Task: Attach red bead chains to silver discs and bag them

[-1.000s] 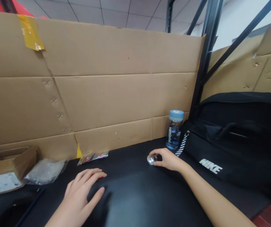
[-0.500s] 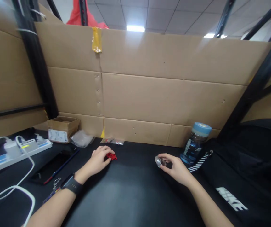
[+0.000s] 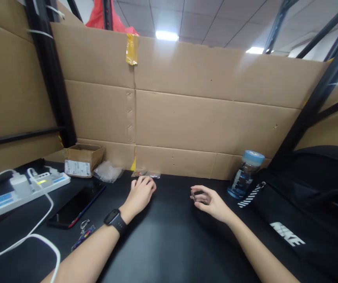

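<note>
Right hand (image 3: 211, 202): thumb and fingers pinching 1 small shiny silver piece (image 3: 192, 195), seen edge-on, over matte black tabletop (image 3: 169, 243), left of blue-lidded transparent bottle (image 3: 244, 177) | Left hand (image 3: 141, 196): fingers curled down near flat shiny plastic packets (image 3: 153, 175); grasp hidden, cannot tell whether holding anything

Right of the frame's centre, the bare right hand (image 3: 212, 203) pinches a small, thin silvery object (image 3: 192, 195) between thumb and fingers. Left of centre, the left hand (image 3: 140, 196) — a black smartwatch (image 3: 115, 221) on its wrist — curls palm-down over the smooth black tabletop (image 3: 169, 243), its fingertips partly hidden. A blue-lidded transparent bottle (image 3: 242, 179) stands at middle right; a black fabric bag (image 3: 313, 200) fills the lower right.
</note>
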Available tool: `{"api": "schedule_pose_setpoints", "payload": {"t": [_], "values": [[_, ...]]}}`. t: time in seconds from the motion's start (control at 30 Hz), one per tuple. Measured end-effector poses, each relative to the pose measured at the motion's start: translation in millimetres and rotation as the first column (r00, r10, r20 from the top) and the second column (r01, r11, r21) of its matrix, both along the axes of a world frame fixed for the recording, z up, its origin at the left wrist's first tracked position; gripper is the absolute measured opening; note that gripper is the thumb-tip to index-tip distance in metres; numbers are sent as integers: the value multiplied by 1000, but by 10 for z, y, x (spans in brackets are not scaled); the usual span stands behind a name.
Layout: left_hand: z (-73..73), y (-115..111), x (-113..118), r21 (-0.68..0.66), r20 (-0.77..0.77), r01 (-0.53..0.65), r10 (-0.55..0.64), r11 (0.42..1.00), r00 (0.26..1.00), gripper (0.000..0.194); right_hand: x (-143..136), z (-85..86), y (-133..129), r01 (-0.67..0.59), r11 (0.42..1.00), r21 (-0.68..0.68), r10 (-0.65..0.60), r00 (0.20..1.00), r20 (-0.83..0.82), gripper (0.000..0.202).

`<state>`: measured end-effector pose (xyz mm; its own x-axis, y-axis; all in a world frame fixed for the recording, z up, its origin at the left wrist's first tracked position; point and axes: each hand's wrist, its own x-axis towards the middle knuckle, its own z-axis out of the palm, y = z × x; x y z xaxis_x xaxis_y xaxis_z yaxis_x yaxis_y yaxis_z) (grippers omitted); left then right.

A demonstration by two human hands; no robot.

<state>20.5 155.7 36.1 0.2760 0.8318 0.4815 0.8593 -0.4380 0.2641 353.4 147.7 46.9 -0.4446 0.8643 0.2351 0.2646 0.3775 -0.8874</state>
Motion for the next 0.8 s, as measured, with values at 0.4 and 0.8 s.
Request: {"api": "schedule_pose_setpoints", "payload": {"t": [0.4,0.8], "values": [[107,-141,145,-109,303,142,-104,984,947,14,-845,-113,206,-98,972,-212,35,958,-283,55],[67,-195,223,-151,319,181,-126,972,939,11,-799,-176,-5,-119,971,-206,38,931,-363,50]]}}
